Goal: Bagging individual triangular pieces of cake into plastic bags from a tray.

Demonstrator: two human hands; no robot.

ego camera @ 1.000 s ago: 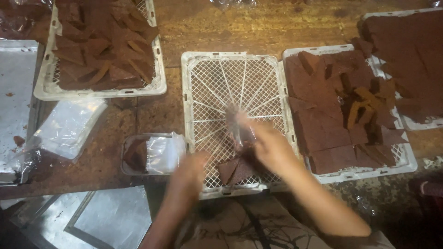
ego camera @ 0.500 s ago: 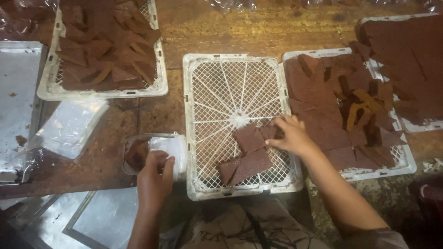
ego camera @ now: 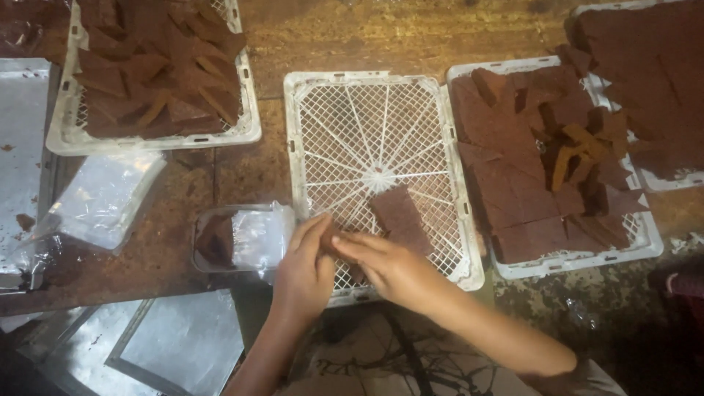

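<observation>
Half a second ago your hands were apart, the left at the small clear tub and the right flat on the brown slabs; now your left hand [ego camera: 304, 273] and right hand [ego camera: 385, 265] have met at the 6 o'clock edge of the middle white mesh tray [ego camera: 308, 95], fingers of both pinched together on a small brown piece [ego camera: 330, 238] between them, mostly hidden, so you cannot tell its shape. Just beyond your right hand at 1 o'clock, one brown slab [ego camera: 402, 218] lies flat on the mesh, its long axis running from 11 to 5 o'clock. At 9 o'clock of your left hand sits the clear tub [ego camera: 220, 238], holding a dark piece and a crumpled clear bag [ego camera: 260, 236]. Farther right, a second tray [ego camera: 572, 260] holds many flat brown slabs; at 11 o'clock, a third tray [ego camera: 158, 141] is heaped with triangular brown pieces.
</observation>
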